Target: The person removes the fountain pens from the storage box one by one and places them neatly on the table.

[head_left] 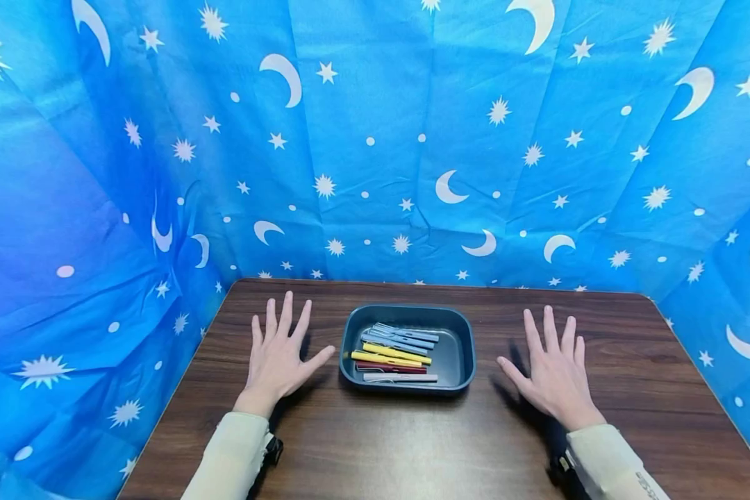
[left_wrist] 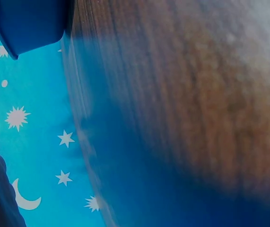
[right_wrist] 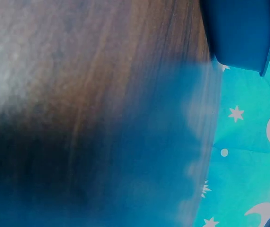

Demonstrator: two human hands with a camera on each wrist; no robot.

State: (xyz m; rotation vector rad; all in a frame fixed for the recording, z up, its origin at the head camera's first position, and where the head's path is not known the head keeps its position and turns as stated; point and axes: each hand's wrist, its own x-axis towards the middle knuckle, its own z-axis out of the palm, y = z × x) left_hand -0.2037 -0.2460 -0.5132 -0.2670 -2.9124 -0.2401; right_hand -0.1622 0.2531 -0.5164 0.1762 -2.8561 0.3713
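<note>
In the head view a dark blue-grey tray (head_left: 456, 378) stands between the two hands. Several pens lie inside it: light blue pens (head_left: 406, 339) at the back, yellow pens (head_left: 396, 353) in front of them, a dark red pen (head_left: 390, 368), and a white pen (head_left: 400, 378) nearest the front. To the tray's left, my left hand (head_left: 278, 361) is spread with its fingers straight and holds nothing; its thumb points at the tray's side. My right hand (head_left: 553, 371) is spread likewise on the other side, farther from the tray, also holding nothing. Both wrist views show the tray's outer wall (left_wrist: 30, 23).
A brown wood-grain table (head_left: 412, 444) bears the tray. Behind it and at both sides hangs a blue cloth (head_left: 375, 167) printed with moons and stars. Each forearm wears a pale sleeve (head_left: 231, 455), with a dark device (head_left: 273, 451) strapped under the left wrist.
</note>
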